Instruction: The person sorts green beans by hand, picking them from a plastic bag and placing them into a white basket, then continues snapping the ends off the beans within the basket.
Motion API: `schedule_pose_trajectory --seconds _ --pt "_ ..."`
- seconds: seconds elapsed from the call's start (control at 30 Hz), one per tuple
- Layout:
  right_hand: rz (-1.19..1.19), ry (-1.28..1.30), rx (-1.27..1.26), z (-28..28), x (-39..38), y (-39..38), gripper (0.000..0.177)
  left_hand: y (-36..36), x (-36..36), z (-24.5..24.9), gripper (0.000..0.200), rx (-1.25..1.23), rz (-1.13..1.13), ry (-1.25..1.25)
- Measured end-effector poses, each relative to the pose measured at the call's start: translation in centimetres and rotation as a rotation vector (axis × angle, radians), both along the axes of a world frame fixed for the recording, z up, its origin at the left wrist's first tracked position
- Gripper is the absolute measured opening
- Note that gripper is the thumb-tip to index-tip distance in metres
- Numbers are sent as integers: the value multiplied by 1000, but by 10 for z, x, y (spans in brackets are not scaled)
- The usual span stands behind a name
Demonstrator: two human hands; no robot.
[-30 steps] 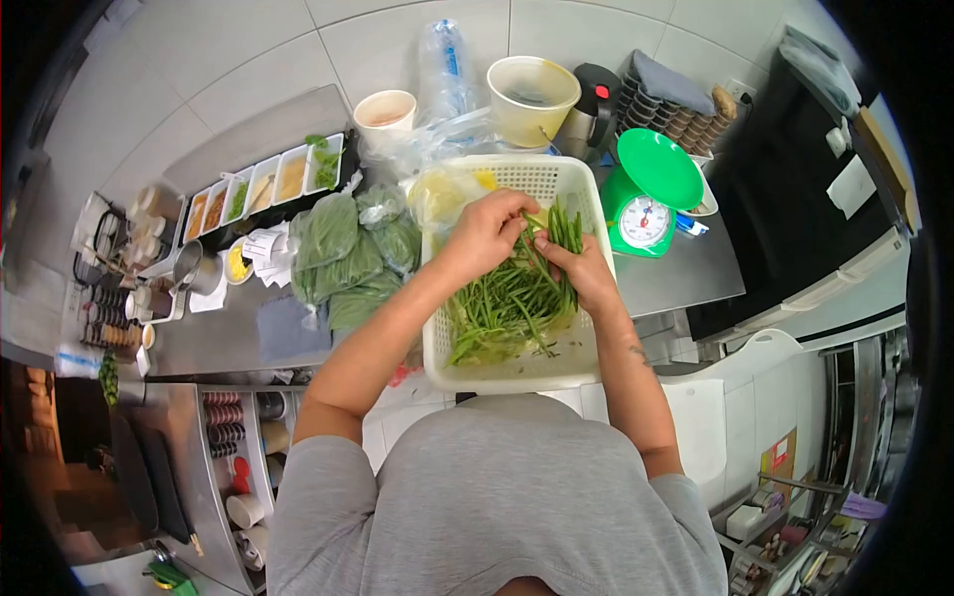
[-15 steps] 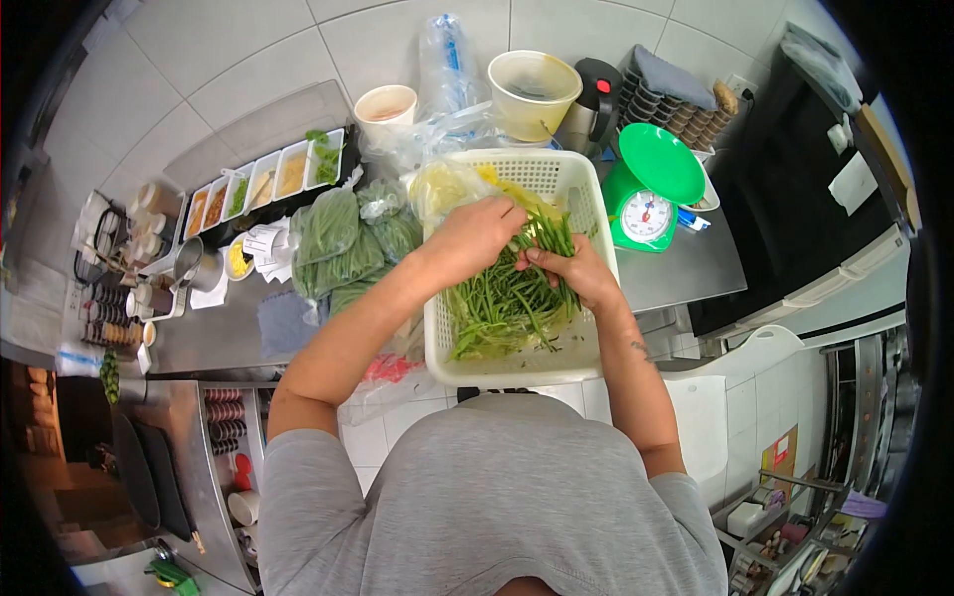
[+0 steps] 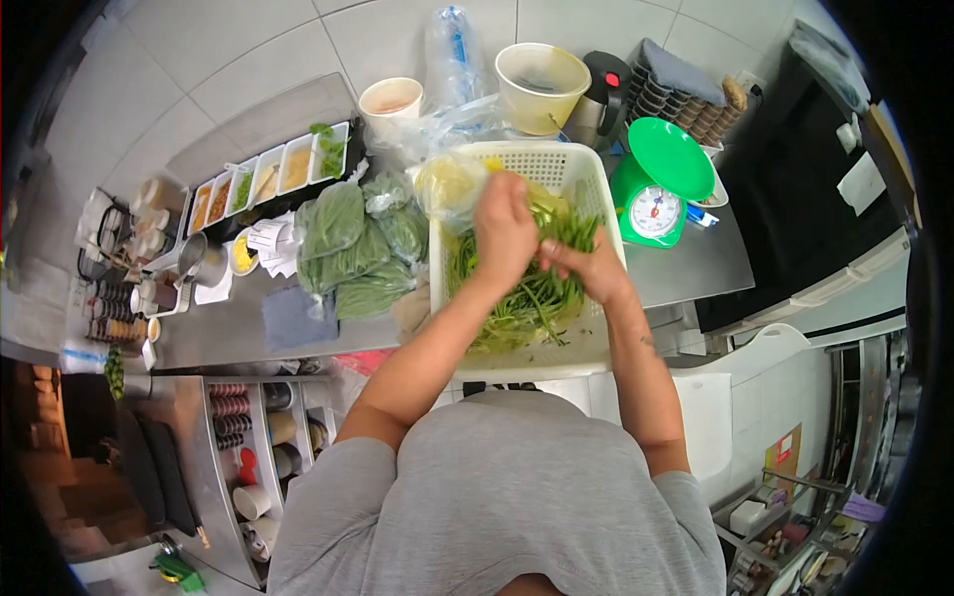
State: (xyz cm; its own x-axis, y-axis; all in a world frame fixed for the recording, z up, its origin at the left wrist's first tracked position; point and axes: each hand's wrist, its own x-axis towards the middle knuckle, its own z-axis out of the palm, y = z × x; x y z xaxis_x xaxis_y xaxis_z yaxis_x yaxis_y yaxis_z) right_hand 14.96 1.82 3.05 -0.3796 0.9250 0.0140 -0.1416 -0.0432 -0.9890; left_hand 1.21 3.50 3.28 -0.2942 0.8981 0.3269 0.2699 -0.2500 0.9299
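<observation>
A white perforated plastic basket (image 3: 609, 360) holds a heap of thin green vegetable stalks (image 3: 532, 310), with yellowish pieces near its far side. My right hand (image 3: 588, 264) is closed around a bunch of these stalks at the basket's right, thumb across them. Over the middle of the heap is my left hand (image 3: 505, 226), close to the right thumb. Motion smears its fingers, so I cannot make out whether stalks are between them. A clear plastic bag with yellowish contents (image 3: 449, 189) lies at the basket's far left corner, just beyond my left hand.
Bagged green vegetables (image 3: 348, 248) lie left of the basket, beside a folded grey cloth (image 3: 298, 318). A green dial scale (image 3: 651, 214) stands on the right. Behind are a yellowish tub (image 3: 542, 89), a flask (image 3: 594, 104) and a paper tub (image 3: 391, 99). Ingredient trays (image 3: 268, 179) sit far left.
My left hand has turned more upright and shifted slightly right, now blurred. My right hand keeps its grip on the stalks, a little further right. The view has moved slightly.
</observation>
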Motion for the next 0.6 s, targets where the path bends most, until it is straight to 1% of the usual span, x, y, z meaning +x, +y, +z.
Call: schedule_pose_trajectory --seconds 0.07,0.1,0.17,0.2,0.23,0.27,0.33,0.4,0.5,0.6 --pt "10 -80 56 5 -10 -18 16 24 -27 3 7 135 180 167" --pt "41 -118 97 5 -7 -14 19 22 -36 10 6 179 113 219" --pt "-53 219 -5 -6 6 3 21 19 -50 29 8 268 -18 326" --pt "-97 389 -53 -11 12 10 22 15 -52 27 9 269 -117 389" --pt "-117 477 -79 -15 16 14 25 7 -54 23 10 272 -216 454" --pt "-80 558 -100 -18 19 17 25 0 -55 19 11 274 -317 517" --pt "-8 711 -144 -20 25 19 24 -13 -51 10 11 -2 -520 359" --pt "-33 701 -128 -19 25 18 26 -23 -45 -5 12 -259 -731 182" --pt "-49 702 -111 -17 21 20 27 -36 -30 -13 14 -403 -838 36" --pt "-48 707 -107 -18 21 20 27 -35 -29 -8 14 -367 -725 142"
